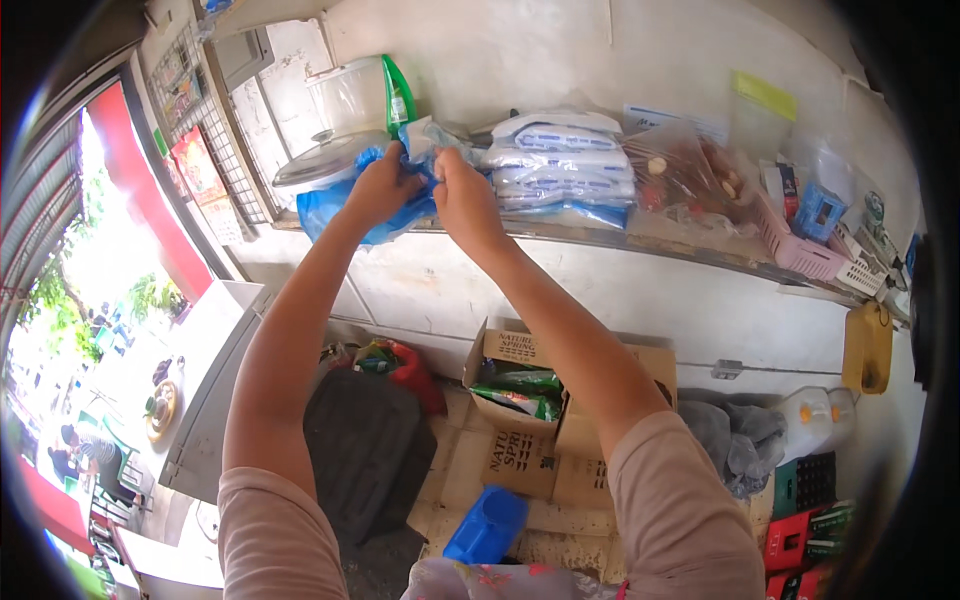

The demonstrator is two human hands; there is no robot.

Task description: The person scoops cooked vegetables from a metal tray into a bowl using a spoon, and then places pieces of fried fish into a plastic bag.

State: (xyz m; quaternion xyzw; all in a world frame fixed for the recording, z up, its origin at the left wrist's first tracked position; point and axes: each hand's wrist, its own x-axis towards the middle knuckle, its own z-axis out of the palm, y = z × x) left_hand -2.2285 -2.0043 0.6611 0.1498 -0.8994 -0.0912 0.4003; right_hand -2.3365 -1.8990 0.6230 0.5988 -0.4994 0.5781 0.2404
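Observation:
Both my arms stretch up to a wall shelf, where a crumpled blue plastic bag [333, 207] hangs partly over the edge. My left hand [382, 187] is closed on the bag's gathered plastic. Close beside it, my right hand [466, 197] makes a fist on the bag's right end; the fingertips are hidden. Behind the bag is a round lidded container [328, 163], with a green-and-clear bottle-shaped pack [398, 95] above it. Just right of my right hand lies a stack of white plastic-wrapped packs [562, 165].
Farther right, the shelf [690, 250] holds a clear bag of sticks [685, 165] and a pink basket [795, 245]. Below stand an open cardboard box [510, 405], a dark chair-like shape [365, 450], a blue jug [487, 525] and red crates [790, 540]. A doorway opens at left.

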